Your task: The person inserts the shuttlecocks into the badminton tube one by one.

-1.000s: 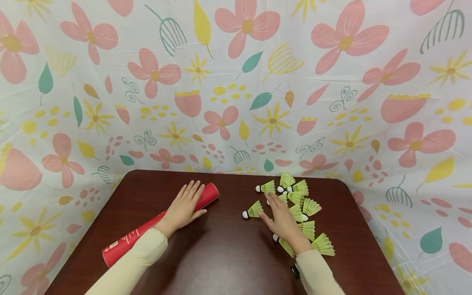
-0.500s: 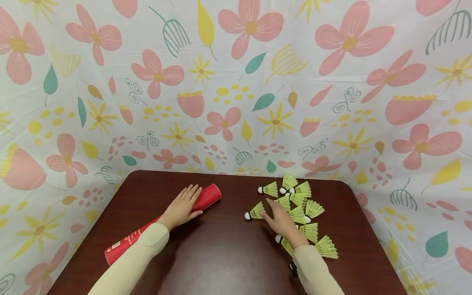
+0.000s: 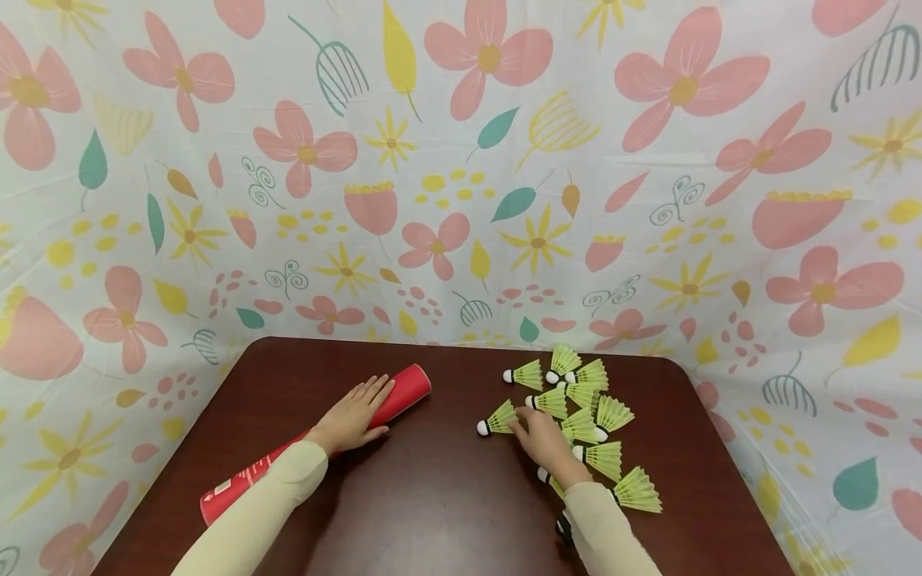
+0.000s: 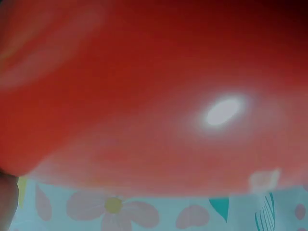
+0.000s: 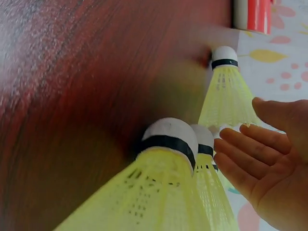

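Note:
In the head view, my left hand [image 3: 353, 416] rests on a long red tube [image 3: 409, 394] lying aslant on the table, its fingers laid across the upper part. The tube's red surface [image 4: 144, 120] fills most of the left wrist view. On the right, my right hand [image 3: 545, 438] hovers low with thumb and fingers slightly bent at the skirt of a yellow shuttlecock [image 3: 499, 420]. That shuttlecock [image 5: 227, 96] has a white cork with a black band; in the right wrist view a gap shows between thumb [image 5: 272, 113] and fingers. Whether they touch the skirt is unclear.
Several more yellow shuttlecocks [image 3: 601, 458] lie clustered around and behind the right hand on the dark brown table [image 3: 432, 512]. A small black object [image 3: 564, 528] shows partly beside the right sleeve. A floral cloth [image 3: 461, 176] hangs behind the table.
My right hand has drawn slightly back and its fingers have bent down toward the nearest shuttlecock's skirt. The left hand stays on the tube, with only slight movement.

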Demonstrator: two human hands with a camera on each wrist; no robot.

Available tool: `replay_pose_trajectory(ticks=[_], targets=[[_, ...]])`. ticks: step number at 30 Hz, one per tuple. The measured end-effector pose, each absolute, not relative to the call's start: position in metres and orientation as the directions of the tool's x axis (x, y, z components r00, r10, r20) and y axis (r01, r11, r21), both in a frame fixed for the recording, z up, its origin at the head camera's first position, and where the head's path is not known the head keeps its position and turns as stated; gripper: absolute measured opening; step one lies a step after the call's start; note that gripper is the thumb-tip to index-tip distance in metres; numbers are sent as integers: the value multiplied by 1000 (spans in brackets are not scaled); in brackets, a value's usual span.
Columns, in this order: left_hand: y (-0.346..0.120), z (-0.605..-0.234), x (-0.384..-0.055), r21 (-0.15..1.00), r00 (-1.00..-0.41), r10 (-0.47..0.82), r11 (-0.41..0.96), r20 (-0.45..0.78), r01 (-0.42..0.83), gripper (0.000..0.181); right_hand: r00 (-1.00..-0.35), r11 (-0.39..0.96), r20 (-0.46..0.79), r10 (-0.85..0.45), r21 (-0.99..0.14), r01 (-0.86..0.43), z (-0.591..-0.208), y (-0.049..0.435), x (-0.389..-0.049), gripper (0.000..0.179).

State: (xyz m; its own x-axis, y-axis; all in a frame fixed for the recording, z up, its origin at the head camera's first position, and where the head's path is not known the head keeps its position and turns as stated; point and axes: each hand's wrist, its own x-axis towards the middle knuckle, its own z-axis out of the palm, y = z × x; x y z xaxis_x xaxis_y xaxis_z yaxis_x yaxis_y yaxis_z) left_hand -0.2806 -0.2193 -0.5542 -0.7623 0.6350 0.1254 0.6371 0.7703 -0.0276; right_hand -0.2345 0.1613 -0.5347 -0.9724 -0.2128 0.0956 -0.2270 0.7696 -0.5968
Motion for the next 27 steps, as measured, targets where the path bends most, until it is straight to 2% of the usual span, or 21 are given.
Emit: replay_pose_trajectory(ticks=[10,18,27], targets=[[-218,-554,-278,-71,-714,675,734,187,676,79,-975,746,146,-168,-628,-223,-537,159,-233,22],[-214,-544,-273,-56,-709,686,724,161,688,78,-966,724,208,-154,-642,-254,-536,159,-232,15],[-218,-546,-271,-97,-681,713,699,168,709,78,-961,712,238,-143,-649,-267,-539,158,-232,13]])
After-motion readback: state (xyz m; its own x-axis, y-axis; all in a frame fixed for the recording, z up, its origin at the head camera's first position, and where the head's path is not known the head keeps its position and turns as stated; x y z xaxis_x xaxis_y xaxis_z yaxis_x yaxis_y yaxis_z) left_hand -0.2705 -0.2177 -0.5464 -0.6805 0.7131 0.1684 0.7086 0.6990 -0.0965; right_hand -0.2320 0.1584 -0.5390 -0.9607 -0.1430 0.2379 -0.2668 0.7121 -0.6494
